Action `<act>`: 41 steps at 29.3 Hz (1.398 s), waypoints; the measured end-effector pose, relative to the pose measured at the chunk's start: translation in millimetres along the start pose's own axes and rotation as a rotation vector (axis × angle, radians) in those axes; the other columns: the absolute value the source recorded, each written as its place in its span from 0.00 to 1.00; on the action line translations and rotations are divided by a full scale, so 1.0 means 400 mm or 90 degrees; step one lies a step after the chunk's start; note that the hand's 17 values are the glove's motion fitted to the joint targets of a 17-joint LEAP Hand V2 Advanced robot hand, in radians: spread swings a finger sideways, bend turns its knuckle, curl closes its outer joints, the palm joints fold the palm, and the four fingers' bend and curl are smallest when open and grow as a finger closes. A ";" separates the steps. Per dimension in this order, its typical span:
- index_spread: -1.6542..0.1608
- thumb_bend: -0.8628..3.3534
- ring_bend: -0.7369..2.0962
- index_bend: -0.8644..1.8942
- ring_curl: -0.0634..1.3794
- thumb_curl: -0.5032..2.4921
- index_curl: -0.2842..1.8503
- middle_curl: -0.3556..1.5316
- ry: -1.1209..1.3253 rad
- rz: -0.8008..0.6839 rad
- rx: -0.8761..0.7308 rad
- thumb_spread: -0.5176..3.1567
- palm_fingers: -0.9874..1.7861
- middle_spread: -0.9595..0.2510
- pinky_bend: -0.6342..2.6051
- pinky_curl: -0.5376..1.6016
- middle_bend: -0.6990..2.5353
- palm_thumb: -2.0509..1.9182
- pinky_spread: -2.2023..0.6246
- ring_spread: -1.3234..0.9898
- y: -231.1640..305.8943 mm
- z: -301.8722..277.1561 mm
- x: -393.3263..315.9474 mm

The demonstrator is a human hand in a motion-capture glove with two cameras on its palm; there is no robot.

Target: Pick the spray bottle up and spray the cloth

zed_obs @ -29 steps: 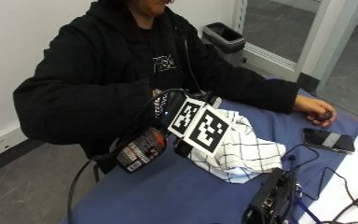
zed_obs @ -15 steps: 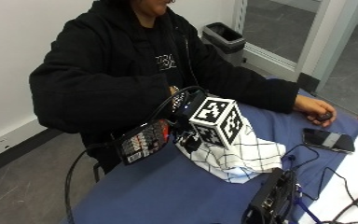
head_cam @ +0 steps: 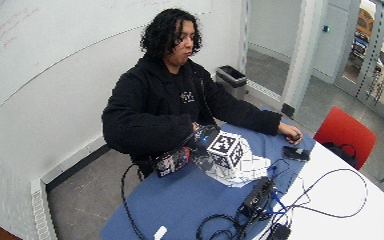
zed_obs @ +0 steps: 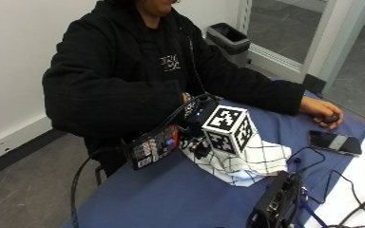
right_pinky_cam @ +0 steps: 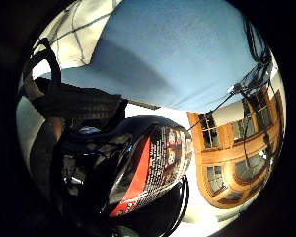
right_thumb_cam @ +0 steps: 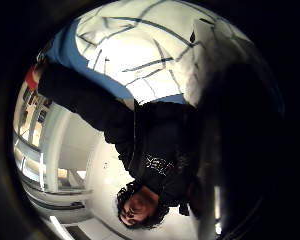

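**Bottle in gloved hand, beside the cloth**

Fingers (right_pinky_cam: pixel 64 106): in the little-finger palm view, gloved fingers curl round the bottle (right_pinky_cam: pixel 143 173), so the hand is grasping it. From the outside view the fingers themselves are mostly hidden behind the hand's gear, so the exact hold is hard to read there.

Right hand (zed_obs: pixel 192 121): held over the near edge of the desk (zed_obs: pixel 170 199), in front of the person's chest.

Bottle (zed_obs: pixel 152 147): dark, with a red and black printed label. It lies tilted, nearly sideways, its base end pointing out past the desk edge and its top end toward the cloth. Nozzle not visible.

Cloth (zed_obs: pixel 252 164): white with a dark grid, bunched in a heap on the blue desk, just beside the hand; whether they touch is unclear.

Left hand (zed_obs: pixel 321 111): bare, resting on the desk well apart from the cloth. A phone (zed_obs: pixel 334 142) lies near it.
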State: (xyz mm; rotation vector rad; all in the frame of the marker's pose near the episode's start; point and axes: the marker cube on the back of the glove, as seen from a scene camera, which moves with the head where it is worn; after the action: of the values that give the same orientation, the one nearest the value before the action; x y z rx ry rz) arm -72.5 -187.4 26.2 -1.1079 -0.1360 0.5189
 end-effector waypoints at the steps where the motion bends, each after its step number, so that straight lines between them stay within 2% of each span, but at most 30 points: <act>1: 0.77 0.20 0.50 0.40 0.41 0.47 0.44 0.52 -0.004 -0.012 0.011 0.32 0.82 0.65 0.35 0.47 0.41 0.77 0.69 0.48 0.009 -0.009 -0.006; 7: 0.77 0.20 0.50 0.40 0.40 0.47 0.45 0.52 -0.070 -0.177 0.142 0.32 0.82 0.65 0.35 0.47 0.41 0.77 0.69 0.48 0.090 -0.115 -0.102; 13: 0.77 0.20 0.50 0.40 0.41 0.47 0.45 0.52 -0.149 -0.431 0.287 0.33 0.82 0.65 0.35 0.47 0.41 0.77 0.69 0.49 0.155 -0.246 -0.247; 17: 0.77 0.20 0.50 0.40 0.41 0.48 0.45 0.52 -0.214 -0.605 0.396 0.33 0.82 0.65 0.35 0.47 0.41 0.78 0.69 0.49 0.154 -0.316 -0.347; 21: 0.77 0.20 0.50 0.40 0.41 0.48 0.45 0.52 -0.292 -0.710 0.467 0.33 0.82 0.65 0.35 0.47 0.41 0.77 0.69 0.49 0.120 -0.352 -0.408; 29: 0.77 0.20 0.50 0.40 0.41 0.48 0.46 0.52 -0.406 -0.828 0.560 0.32 0.82 0.65 0.35 0.47 0.41 0.77 0.69 0.49 0.016 -0.386 -0.479; 41: 0.77 0.20 0.50 0.40 0.41 0.49 0.47 0.52 -0.468 -0.816 0.594 0.31 0.83 0.65 0.34 0.47 0.41 0.77 0.69 0.49 -0.136 -0.400 -0.507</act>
State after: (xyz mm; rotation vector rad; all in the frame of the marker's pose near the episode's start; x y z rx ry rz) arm -174.4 -430.8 31.9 0.2417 -1.0452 -0.2301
